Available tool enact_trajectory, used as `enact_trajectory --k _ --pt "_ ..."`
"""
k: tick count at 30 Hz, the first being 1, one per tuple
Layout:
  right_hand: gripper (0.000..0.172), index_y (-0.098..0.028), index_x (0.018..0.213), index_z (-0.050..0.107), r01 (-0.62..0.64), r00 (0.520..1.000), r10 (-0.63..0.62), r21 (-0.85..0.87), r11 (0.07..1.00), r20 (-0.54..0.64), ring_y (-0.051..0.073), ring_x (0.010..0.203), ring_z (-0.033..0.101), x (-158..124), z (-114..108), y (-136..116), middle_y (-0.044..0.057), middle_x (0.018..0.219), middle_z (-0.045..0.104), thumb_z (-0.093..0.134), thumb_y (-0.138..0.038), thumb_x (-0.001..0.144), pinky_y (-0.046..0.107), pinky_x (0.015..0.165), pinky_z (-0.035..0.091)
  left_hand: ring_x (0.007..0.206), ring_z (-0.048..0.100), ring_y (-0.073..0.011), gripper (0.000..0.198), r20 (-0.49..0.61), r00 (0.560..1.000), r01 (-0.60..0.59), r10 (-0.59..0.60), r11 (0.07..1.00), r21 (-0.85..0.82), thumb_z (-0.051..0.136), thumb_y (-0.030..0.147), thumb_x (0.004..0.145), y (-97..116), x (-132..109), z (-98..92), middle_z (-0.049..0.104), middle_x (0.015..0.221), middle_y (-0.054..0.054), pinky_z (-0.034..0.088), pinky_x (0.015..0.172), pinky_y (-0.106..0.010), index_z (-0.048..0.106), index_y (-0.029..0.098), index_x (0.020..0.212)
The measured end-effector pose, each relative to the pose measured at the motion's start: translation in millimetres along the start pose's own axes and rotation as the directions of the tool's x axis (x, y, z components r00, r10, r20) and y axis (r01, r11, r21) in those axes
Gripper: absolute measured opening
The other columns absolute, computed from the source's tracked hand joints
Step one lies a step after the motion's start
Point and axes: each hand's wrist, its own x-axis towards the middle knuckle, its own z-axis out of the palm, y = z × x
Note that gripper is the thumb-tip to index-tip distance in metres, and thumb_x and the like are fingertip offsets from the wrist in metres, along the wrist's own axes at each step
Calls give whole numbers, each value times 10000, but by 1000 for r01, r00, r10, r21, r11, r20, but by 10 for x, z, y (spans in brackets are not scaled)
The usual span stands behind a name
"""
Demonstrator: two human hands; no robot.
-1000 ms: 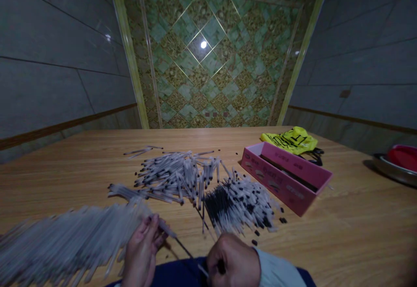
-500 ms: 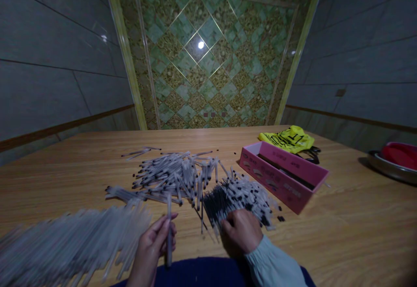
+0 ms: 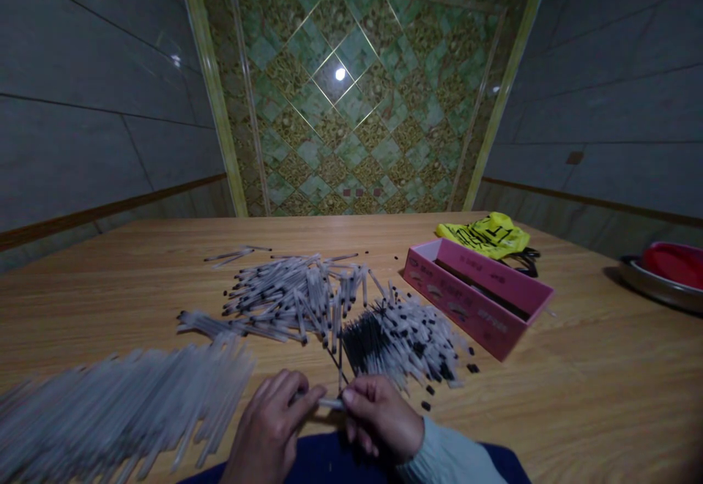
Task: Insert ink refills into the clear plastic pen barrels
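Note:
My left hand (image 3: 274, 418) is closed around a slim translucent plastic tube (image 3: 331, 403), which lies nearly level in front of me. At the tube's right end, the thumb and fingers of my right hand (image 3: 384, 414) pinch a small black piece, mostly hidden by the fingertips. Just beyond my right hand is a bundle of thin black sticks (image 3: 363, 345), beside a heap of short whitish pieces with black parts (image 3: 420, 330). To the left of my left hand lies a large spread of clear tubes (image 3: 126, 411).
Tubes with black ends (image 3: 285, 290) are piled mid-table. Small black plugs (image 3: 473, 369) lie loose at right. A pink open box (image 3: 494, 323) stands near a yellow bag (image 3: 488, 233). A metal dish with a red item (image 3: 678, 264) sits at far right.
My right hand has left the black sticks and moved left to the tube's end. My left hand has turned the tube from upright to nearly level.

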Motion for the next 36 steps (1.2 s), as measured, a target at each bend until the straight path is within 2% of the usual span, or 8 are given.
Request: enact_trajectory --k 5,8,12,22,28,30,34,36 --pt "511 -108 597 546 -167 985 165 35 985 54 32 199 285 -31 -5 19 -45 347 450 494 -592 752 144 226 154 803 539 -204 414 4 999 -44 44 998 -36 432 11 751 -11 -7 5 601 850 -73 425 739 -360 593 243 1055" --pt "397 -166 565 453 -362 914 304 204 909 270 25 203 179 -37 -18 -30 -88 312 343 432 -471 819 131 229 138 813 529 -203 347 -2 997 -74 74 996 -48 487 74 778 -18 -9 -6 606 856 -62 398 765 -368 576 249 1064" --pt "368 -176 586 420 -465 824 259 341 817 504 17 248 141 -30 -62 -41 -95 363 315 431 -447 835 118 249 150 759 519 -182 286 -6 995 -100 100 995 0 524 100 781 -13 -3 -31 602 804 -40 367 702 -337 581 244 1022" --pt "394 -53 716 636 -189 939 88 284 940 333 -2 270 226 -105 -74 -60 -58 435 435 661 -446 704 145 276 126 645 486 -171 204 54 994 -99 98 995 16 458 65 781 43 20 -64 581 676 -14 282 599 -322 577 216 850" --pt "427 -86 646 638 17 998 -5 -230 973 55 47 327 359 -91 -34 -53 -29 432 483 661 -513 653 179 350 233 628 530 -175 184 143 990 0 -5 999 34 418 127 808 72 -25 -10 605 650 -5 277 588 -308 559 218 733" --pt "380 -107 651 641 185 979 -203 -507 842 19 87 435 455 -120 -21 -82 5 499 537 599 -477 727 199 430 292 639 561 -175 210 236 967 88 -98 995 51 394 171 836 94 -27 -7 623 653 -3 288 588 -299 561 223 720" --pt "243 -141 736 638 428 843 -478 -845 321 246 148 618 550 -201 -25 -183 64 652 614 483 -310 816 245 549 322 599 589 -151 340 418 857 326 -300 945 11 326 278 891 143 -1 -23 629 602 11 295 550 -271 554 225 644" --pt "231 -145 777 634 439 818 -506 -865 245 272 154 631 558 -209 -27 -202 73 678 622 454 -281 828 252 554 325 590 590 -144 379 445 826 390 -345 921 -10 304 300 900 146 8 -22 624 584 12 302 548 -263 545 222 618"
